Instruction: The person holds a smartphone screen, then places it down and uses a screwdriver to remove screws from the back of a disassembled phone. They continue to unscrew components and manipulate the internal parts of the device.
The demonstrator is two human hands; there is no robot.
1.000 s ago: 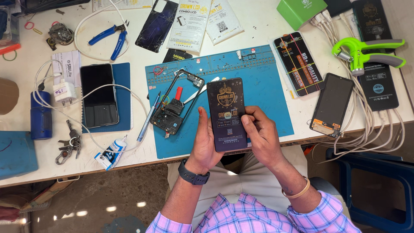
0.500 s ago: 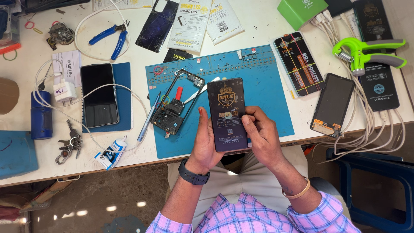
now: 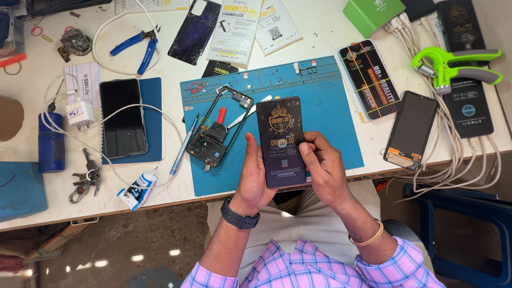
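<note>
A dark phone display panel [image 3: 279, 136] with a printed protective film is held upright over the blue work mat [image 3: 330, 112]. My left hand [image 3: 253, 178] grips its left edge and underside. My right hand [image 3: 325, 170] holds the right edge, thumb pressed on the film near the middle. To the left on the mat lies an opened phone frame [image 3: 216, 130] with its boards showing, a red part inside.
White bench with a black phone [image 3: 122, 118] on a blue pad, charger and cable [image 3: 80, 113], blue pliers [image 3: 136, 47], glue tube [image 3: 136, 189], keys [image 3: 85, 178], cracked panel [image 3: 194, 29], another screen [image 3: 410, 130], green hand gripper [image 3: 453, 61], green box [image 3: 373, 15].
</note>
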